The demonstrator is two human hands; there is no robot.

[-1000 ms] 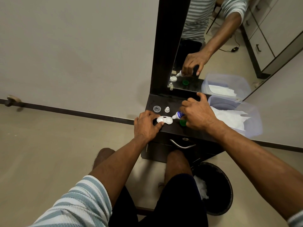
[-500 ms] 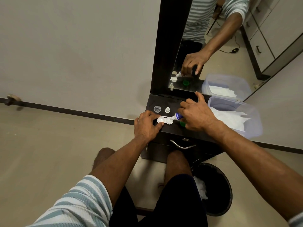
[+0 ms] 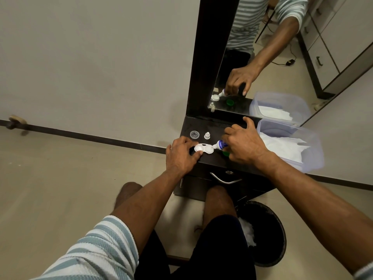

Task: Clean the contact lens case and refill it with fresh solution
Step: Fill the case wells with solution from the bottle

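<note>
Fingers [image 3: 198, 153] of the left hand [image 3: 180, 156] stayed pinned on the lens case [image 3: 203, 148] at the counter [image 3: 201, 123] edge, while the right hand [image 3: 245, 147], clamped around the solution bottle [image 3: 220, 145], had barely shifted, its nozzle at the right well, suggesting refilling was underway.

A plain pale wall [image 3: 90, 57] meets a beige tiled floor [image 3: 60, 178] along a dark skirting strip [image 3: 90, 137]; a dark wooden dresser [image 3: 201, 178] carries a tall mirror [image 3: 282, 57]; a black bin [image 3: 268, 235] stands beside it.
</note>
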